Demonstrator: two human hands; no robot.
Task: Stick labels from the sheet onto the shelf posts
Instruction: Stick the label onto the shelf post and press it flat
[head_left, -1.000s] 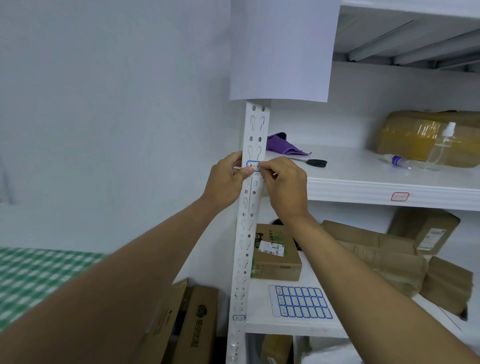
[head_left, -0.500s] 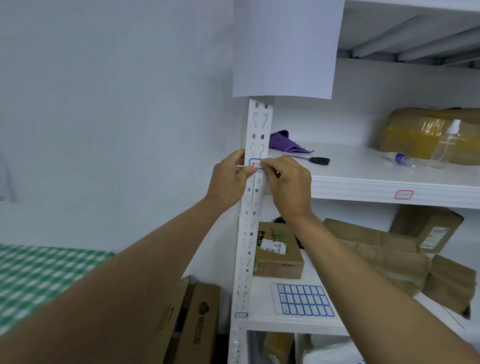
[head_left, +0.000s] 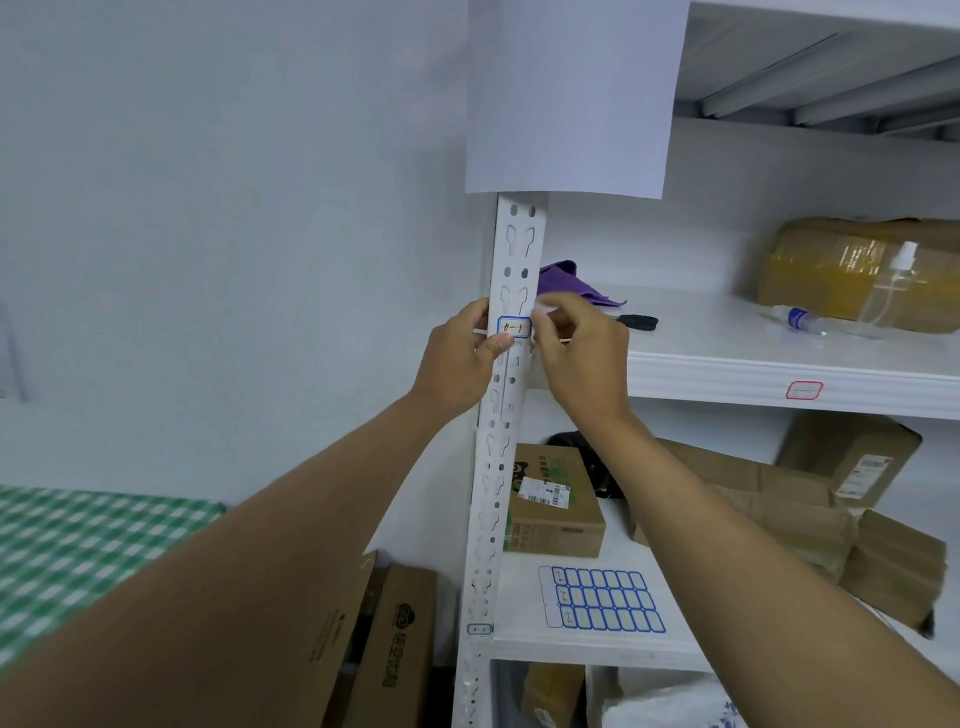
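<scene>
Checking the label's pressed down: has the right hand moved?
Yes: the right hand slid slightly right along the post, uncovering the label.

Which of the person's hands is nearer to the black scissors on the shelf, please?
Right. The right hand is just left of the scissors, by the shelf's edge; the left hand is beyond the post, farther away.

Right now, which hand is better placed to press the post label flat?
Left. The left hand wraps the shelf post, thumb at the blue-bordered label lower corner. The right hand sits blurred at its right edge.
</scene>
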